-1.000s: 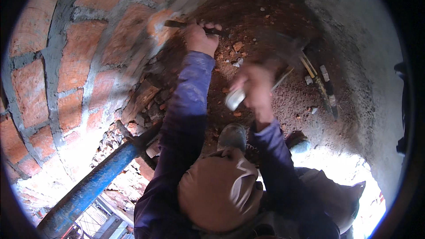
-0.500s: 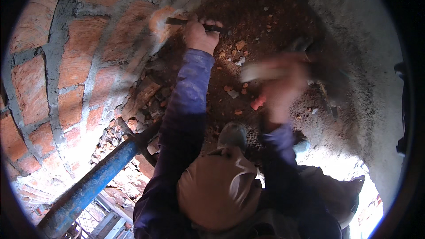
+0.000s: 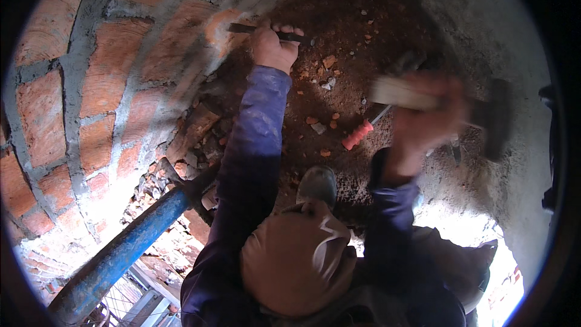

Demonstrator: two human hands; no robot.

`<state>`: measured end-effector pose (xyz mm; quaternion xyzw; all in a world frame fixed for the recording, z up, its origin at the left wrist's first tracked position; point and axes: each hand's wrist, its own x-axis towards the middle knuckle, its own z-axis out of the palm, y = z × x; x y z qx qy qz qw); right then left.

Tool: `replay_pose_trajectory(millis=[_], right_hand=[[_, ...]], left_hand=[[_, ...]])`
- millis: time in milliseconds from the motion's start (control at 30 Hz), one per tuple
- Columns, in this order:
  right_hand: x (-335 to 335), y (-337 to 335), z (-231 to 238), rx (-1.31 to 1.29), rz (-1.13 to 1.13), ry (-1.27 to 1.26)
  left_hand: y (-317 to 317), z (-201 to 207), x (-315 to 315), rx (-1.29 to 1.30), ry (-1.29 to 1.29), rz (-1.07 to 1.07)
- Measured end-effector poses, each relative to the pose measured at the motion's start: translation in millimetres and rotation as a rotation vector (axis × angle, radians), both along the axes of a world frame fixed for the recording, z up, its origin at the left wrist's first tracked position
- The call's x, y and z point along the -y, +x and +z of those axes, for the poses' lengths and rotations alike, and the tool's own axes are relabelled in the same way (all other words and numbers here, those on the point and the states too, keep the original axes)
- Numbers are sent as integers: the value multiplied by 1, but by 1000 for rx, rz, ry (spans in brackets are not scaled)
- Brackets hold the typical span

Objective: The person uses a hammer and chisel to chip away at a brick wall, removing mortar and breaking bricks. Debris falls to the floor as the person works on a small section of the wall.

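Note:
My left hand [image 3: 275,47] is wrapped round a dark metal chisel [image 3: 241,28], whose tip meets a chipped, pale orange patch on the brick wall [image 3: 172,42]. The chisel's struck end sticks out to the right past my fingers. To the right, my right hand [image 3: 433,112] grips a hammer by its pale wooden handle [image 3: 399,92]. The dark hammer head [image 3: 497,120] is on the far right side, smeared by motion. On the dirt between my arms lies a tool with a red handle [image 3: 358,135] and a thin metal shaft, partly behind my right hand.
A blue metal pole [image 3: 127,251] slants up from the lower left beside my left forearm. Brick rubble [image 3: 196,139] lies along the wall's foot. A rough grey wall [image 3: 514,42] rises on the right. My boot [image 3: 317,185] stands on the dirt floor.
My right hand has swung to the right with the hammer, away from the chisel, uncovering more of the red-handled tool. My left hand and the chisel stay nearly in place.

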<state>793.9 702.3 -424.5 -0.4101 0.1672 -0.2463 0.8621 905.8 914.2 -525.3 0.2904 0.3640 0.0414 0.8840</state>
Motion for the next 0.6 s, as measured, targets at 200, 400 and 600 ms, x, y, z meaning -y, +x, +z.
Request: replay_pose_trajectory(millis=[200,400,600], right_hand=[[-65,-30,-89,-337,1005,-10],[32,-5,-23,-46,425,357],[-47,-10,-4,-219,339,-222]], left_hand=[[2,4,-7,6,2,-35],[-5,9,-4,-58,-109,45],[-4,8,-1,-16,-59,41]])
